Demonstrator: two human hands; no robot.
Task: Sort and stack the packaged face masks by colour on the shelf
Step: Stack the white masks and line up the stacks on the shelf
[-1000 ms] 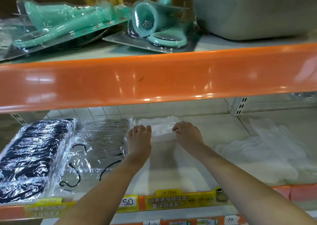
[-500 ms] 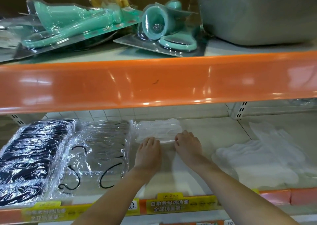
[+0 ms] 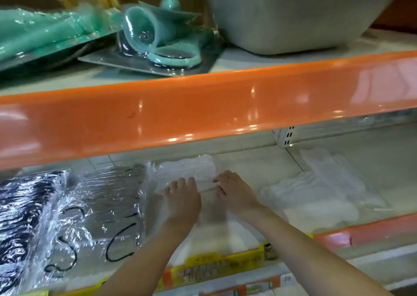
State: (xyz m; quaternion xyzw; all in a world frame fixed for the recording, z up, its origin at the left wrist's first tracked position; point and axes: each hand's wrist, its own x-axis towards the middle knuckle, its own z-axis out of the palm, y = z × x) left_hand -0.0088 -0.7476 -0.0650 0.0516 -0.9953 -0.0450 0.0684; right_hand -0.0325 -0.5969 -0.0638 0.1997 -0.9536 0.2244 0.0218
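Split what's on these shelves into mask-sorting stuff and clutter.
Job:
white mask pack, under both hands: left hand, right hand
dark mask stack
clear-wrapped mask packs
loose white packs

Clutter:
teal packaged items
grey tub
yellow price label

1 head view looks forward and down, close to the shelf (image 3: 248,160).

Black-striped mask pack (image 3: 24,216), white mask pack (image 3: 187,171), orange shelf edge (image 3: 203,113), teal packaged items (image 3: 158,38).
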